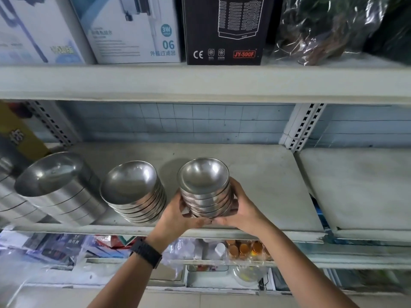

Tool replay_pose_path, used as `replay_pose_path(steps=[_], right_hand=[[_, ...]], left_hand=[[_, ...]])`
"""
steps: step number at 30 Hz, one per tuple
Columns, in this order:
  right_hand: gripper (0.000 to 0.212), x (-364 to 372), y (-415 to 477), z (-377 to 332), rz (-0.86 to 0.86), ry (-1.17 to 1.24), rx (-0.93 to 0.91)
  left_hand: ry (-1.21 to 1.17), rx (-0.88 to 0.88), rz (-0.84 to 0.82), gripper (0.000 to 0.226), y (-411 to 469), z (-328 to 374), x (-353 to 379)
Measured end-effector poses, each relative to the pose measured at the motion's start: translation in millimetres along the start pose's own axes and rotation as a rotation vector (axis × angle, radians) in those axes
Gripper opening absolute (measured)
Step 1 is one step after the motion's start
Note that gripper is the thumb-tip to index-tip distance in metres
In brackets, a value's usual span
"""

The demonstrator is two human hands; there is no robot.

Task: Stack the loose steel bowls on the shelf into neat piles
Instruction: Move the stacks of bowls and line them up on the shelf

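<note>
Both hands are clasping a nested bowl pile [204, 192], top bowl sitting empty, near the shelf [266, 185] front edge. L hand [175, 216] & R hand [244, 210] are curling round its lower half, thumbs nearly meeting at the base; fingers [235, 192] are wrapping behind, mostly hidden. A 2nd bowl pile [133, 192] is standing just left, w/ a taller steel stack [60, 185] beyond. Bare shelf is lying open to the right.

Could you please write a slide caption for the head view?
Left hand and right hand grip a pile of steel bowls at the shelf.
</note>
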State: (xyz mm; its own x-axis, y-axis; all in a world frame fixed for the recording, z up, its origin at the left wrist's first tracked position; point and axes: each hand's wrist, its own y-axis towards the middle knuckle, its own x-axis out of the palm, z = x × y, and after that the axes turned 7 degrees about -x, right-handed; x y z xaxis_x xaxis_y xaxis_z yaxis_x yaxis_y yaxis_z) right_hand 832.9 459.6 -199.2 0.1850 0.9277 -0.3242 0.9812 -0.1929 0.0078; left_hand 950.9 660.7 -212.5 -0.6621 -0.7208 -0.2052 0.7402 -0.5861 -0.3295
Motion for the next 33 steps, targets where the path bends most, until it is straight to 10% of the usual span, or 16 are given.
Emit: replay_pose_path(steps=[33], right_hand=[[0.102, 16.3, -3.5, 5.3, -0.05, -0.043, 0.016]], left_hand=[[-0.003, 0.11, -0.01, 0.112, -1.6, -4.6, -5.8]])
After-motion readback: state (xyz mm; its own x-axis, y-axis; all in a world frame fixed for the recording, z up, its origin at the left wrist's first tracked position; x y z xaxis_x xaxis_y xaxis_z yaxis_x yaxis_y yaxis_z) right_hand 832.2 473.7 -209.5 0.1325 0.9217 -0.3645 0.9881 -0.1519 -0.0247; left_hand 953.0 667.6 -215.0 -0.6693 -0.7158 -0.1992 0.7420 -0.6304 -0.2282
